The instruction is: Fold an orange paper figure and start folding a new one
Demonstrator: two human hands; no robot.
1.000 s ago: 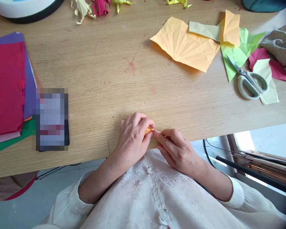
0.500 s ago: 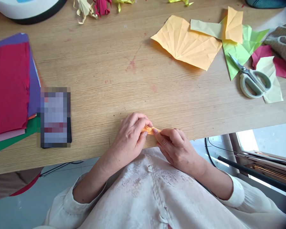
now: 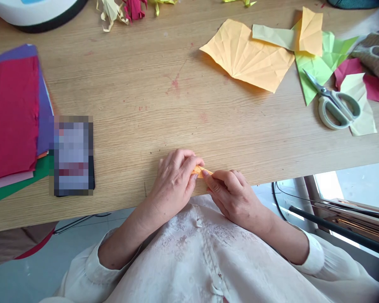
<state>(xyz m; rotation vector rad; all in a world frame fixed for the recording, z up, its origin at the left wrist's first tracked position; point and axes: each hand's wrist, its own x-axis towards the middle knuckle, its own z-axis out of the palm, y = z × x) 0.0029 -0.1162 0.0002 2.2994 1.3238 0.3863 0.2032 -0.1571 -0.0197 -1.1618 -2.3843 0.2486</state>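
Note:
Between my two hands, at the table's near edge, is a small folded piece of orange paper (image 3: 199,171). My left hand (image 3: 176,179) grips its left part, with the index finger over the top and the thumb below. My right hand (image 3: 233,193) pinches the right end between thumb and curled fingers. Most of the folded paper is hidden by the fingers, so its full shape cannot be made out.
On the wooden table (image 3: 139,80) lie a creased orange sheet (image 3: 249,54), scissors (image 3: 336,105) on green and cream paper scraps, and a phone (image 3: 74,155) with a blurred screen. Coloured sheets (image 3: 12,113) are stacked at left. Folded paper figures (image 3: 134,9) sit at the back.
My left fingers have slid slightly right along the folded orange paper, towards my right hand. My right hand keeps its pinch in nearly the same place.

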